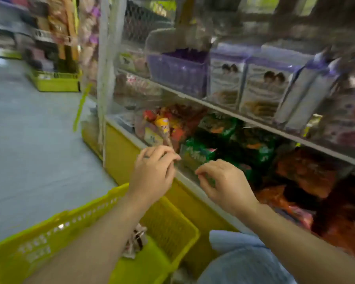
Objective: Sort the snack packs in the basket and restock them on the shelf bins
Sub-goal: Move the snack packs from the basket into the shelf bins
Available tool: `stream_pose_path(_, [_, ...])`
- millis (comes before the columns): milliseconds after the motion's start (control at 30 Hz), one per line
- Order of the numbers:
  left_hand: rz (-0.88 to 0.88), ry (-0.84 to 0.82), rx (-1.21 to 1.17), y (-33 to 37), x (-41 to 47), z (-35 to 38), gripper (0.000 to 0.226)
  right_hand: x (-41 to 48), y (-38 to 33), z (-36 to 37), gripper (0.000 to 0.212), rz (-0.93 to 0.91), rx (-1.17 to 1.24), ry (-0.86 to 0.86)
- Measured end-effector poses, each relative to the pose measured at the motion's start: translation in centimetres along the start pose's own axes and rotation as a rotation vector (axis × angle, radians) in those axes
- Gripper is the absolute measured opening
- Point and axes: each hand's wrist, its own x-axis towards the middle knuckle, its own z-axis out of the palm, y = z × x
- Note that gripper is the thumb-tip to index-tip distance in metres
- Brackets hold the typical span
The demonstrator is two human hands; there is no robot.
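The view is blurred by motion. A yellow-green basket [49, 232] stands on the floor at lower left with a few pale snack packs [135, 240] in it. My left hand [154, 173] is at the front lip of the bottom shelf bin [184, 179], fingertips drawn together; what they hold is unclear. My right hand [223, 183] hovers beside it and pinches a small green pack [210, 180] under its fingers. Green snack packs [199, 154] fill the bin just behind both hands.
Orange packs [305, 171] lie to the right of the green ones, mixed colourful sweets [160, 124] to the left. Purple and white boxes [260, 87] stand on the shelf above. A second basket [53, 80] sits far left on the grey floor. My knee [240, 259] is below.
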Motion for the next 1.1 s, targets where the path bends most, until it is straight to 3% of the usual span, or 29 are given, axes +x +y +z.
stream_pose_path(300, [-0.421, -0.436, 0.202, -12.6, -16.5, -0.2, 0.028, 0.7, -3.2, 21.4, 0.022, 0.086, 0.176, -0.633])
stream_pose_path(500, [-0.754, -0.765, 0.205, -17.5, -25.1, 2.5, 0.032, 0.1, -3.5, 32.2, 0.037, 0.119, 0.241, -0.933])
stream_pose_path(633, [-0.853, -1.006, 0.18, -19.2, -29.1, 5.6, 0.048, -0.6, -3.6, 37.4, 0.053, 0.138, 0.299, -1.023])
stream_pose_path(767, [-0.863, -1.146, 0.155, -19.7, -31.0, 8.5, 0.069, -1.1, -3.2, 40.9, 0.066, 0.117, 0.322, -1.081])
stream_pose_path(867, [-0.802, -1.295, 0.198, -19.8, -31.8, 10.1, 0.085, -1.4, -2.5, 42.1, 0.05, 0.074, 0.333, -1.116])
stream_pose_path(933, [-0.785, -1.391, 0.268, -19.7, -32.0, 11.0, 0.093, -1.5, -1.9, 42.3, 0.032, 0.175, 0.377, -1.111])
stream_pose_path(1033, [-0.806, -1.329, 0.306, -19.3, -31.9, 11.6, 0.081, -1.6, -1.1, 41.8, 0.038, 0.458, 0.55, -1.16])
stream_pose_path(1100, [-0.828, -1.25, 0.293, -19.1, -31.8, 11.7, 0.071, -1.8, -1.0, 41.5, 0.023, 0.507, 0.557, -1.215])
